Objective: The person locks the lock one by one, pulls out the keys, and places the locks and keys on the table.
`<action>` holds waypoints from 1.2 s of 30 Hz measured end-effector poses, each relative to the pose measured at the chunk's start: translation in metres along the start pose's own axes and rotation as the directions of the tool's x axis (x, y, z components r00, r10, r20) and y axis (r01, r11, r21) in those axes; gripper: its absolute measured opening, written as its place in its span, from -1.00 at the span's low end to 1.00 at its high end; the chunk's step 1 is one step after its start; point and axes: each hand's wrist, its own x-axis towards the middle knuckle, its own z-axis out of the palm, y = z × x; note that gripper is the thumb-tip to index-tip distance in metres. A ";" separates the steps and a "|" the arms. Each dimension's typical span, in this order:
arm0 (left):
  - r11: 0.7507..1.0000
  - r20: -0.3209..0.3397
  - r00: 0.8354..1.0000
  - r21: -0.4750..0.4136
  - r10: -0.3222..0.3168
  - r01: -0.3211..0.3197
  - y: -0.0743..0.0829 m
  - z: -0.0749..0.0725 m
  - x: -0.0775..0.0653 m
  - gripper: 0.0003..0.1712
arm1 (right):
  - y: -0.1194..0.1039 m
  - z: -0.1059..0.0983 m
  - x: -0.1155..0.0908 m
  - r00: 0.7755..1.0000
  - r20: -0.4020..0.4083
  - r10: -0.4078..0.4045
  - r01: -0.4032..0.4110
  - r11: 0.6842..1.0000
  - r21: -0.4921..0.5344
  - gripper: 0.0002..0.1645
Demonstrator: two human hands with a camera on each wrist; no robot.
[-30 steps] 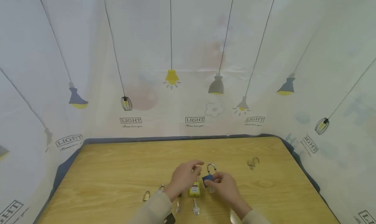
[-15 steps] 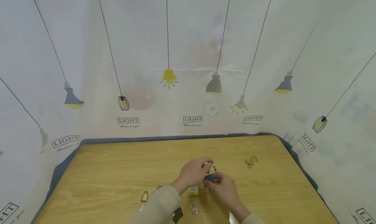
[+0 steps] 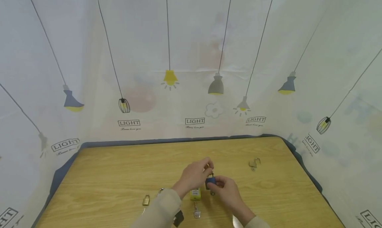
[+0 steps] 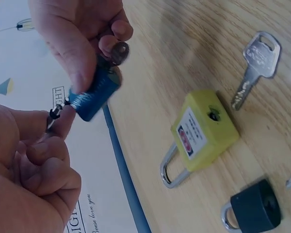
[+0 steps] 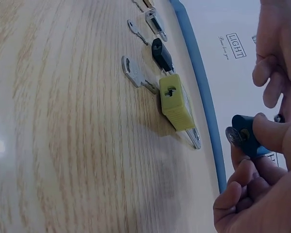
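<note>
A blue padlock (image 4: 96, 98) is held up above the table between both hands. My right hand (image 3: 229, 192) pinches its body between thumb and fingers. With thumb and forefinger, my left hand (image 3: 192, 175) grips the metal shackle, largely covering it in the left wrist view. A round-headed key (image 5: 234, 136) sits in the bottom of the blue padlock. Just below and left of the hands is a yellow padlock (image 4: 206, 131) with a white label, lying on the table. A large silver key (image 4: 261, 57) lies beside it.
A black padlock (image 4: 256, 206) lies next to the yellow one. Farther left are a small brass padlock (image 3: 146, 200) and a silver padlock (image 5: 155, 23), with small keys (image 5: 137, 31) nearby. An opened padlock (image 3: 253, 164) lies at the right of the wooden table (image 3: 119, 168).
My left hand has moved right to the blue padlock and taken hold of its shackle, which stood uncovered one second ago. My right hand keeps its grip on the body. The head view has shifted slightly.
</note>
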 end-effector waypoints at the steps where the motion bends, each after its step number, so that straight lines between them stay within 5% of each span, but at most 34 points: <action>1: 1.000 -0.008 1.000 0.004 -0.004 0.004 -0.002 0.000 -0.001 -0.84 | 0.000 0.000 0.000 1.000 0.003 0.000 -0.001 1.000 0.018 -0.57; 7: 0.999 -0.080 0.996 0.007 -0.037 0.038 -0.011 -0.002 -0.004 -0.82 | -0.001 0.001 0.000 1.000 0.009 0.013 -0.014 0.998 0.068 -0.57; 15: 0.999 -0.105 0.994 -0.048 -0.017 0.012 -0.011 -0.004 -0.006 -0.83 | -0.002 0.000 0.000 0.996 0.085 -0.024 0.016 0.996 0.085 -0.63; 23: 1.000 -0.153 0.988 -0.012 0.016 -0.018 -0.010 -0.005 -0.009 -0.82 | 0.003 0.001 0.000 0.993 0.111 -0.038 0.031 0.997 0.066 -0.58; 36: 0.999 -0.156 0.987 0.003 0.047 -0.047 -0.012 -0.005 -0.006 -0.85 | 0.001 0.003 -0.005 0.993 0.109 -0.039 0.024 0.991 0.135 -0.52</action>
